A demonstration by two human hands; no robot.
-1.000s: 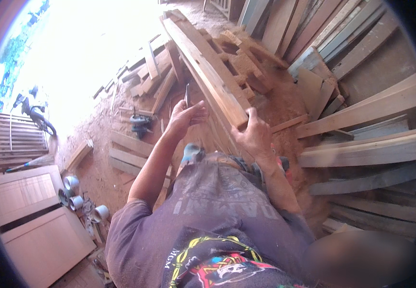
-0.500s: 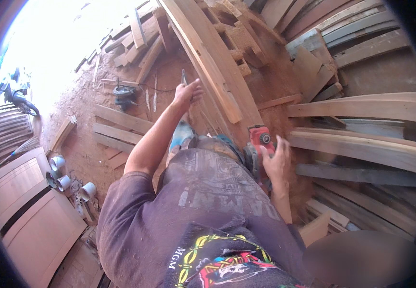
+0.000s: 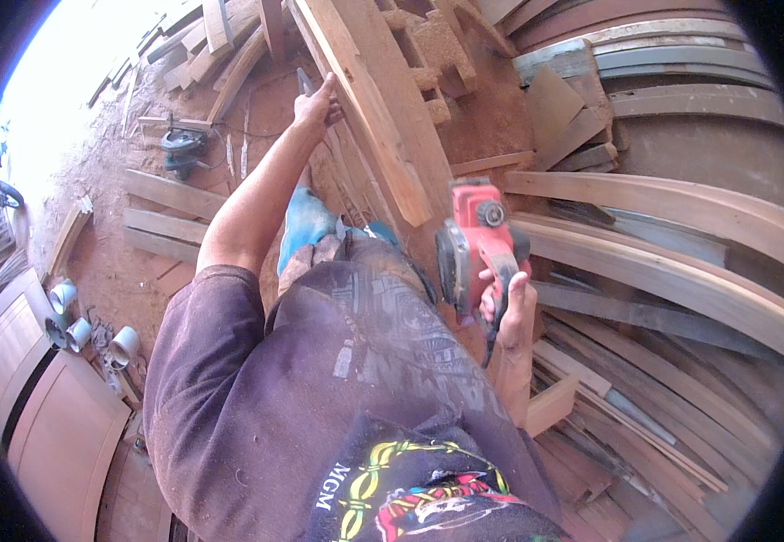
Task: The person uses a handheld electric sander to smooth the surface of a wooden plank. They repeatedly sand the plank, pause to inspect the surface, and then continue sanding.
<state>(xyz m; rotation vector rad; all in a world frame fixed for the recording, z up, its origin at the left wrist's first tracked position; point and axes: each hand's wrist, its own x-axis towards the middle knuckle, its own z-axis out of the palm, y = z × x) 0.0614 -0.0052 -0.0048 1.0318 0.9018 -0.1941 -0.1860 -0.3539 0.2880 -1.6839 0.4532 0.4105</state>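
A red and black electric hand planer is in my right hand, whose fingers wrap round its rear handle. The planer is raised off the wood, beside the near end of a long timber beam. My left hand is stretched forward at the beam's left side, fingers partly curled. From it sticks a slim grey tool, its kind too small to make out. A narrower, paler wood strip runs along the beam's left edge.
Long curved boards lie stacked on the right. Another power tool rests on the dusty floor at left, near loose planks. White cups and door panels are at lower left. A notched wooden piece lies beyond the beam.
My right hand has lifted the planer and turned it, and now grips its handle from below. My left hand has reached farther forward along the beam, the slim grey tool moving with it.
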